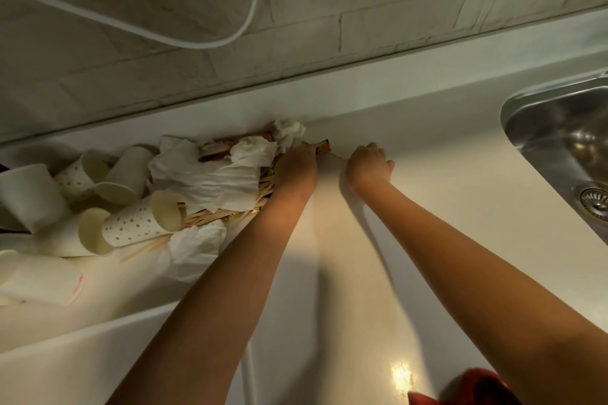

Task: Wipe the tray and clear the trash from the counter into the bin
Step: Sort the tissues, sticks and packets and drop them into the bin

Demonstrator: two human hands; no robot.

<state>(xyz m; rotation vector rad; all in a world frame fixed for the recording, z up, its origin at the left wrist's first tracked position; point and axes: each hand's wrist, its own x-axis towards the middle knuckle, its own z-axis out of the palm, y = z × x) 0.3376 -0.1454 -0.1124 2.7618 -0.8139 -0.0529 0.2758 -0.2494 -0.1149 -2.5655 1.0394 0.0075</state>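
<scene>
A woven tray [230,210] sits on the white counter [362,240] at left, heaped with crumpled paper napkins [210,181], a snack wrapper [217,149] and wooden sticks. Paper cups [131,227], some dotted, lie tipped around it. My left hand [296,164] grips the tray's far right end, by its brown corner [324,145]. Just to the right, my right hand [368,164] is curled and pinches a thin wooden stick [337,156] that lies on the counter between both hands.
A steel sink [559,148] with a drain fills the right edge. A brick wall with a hanging white cable [197,43] runs behind the counter. Something red [467,388] shows at the bottom edge. A white lidded container [39,279] lies at the far left.
</scene>
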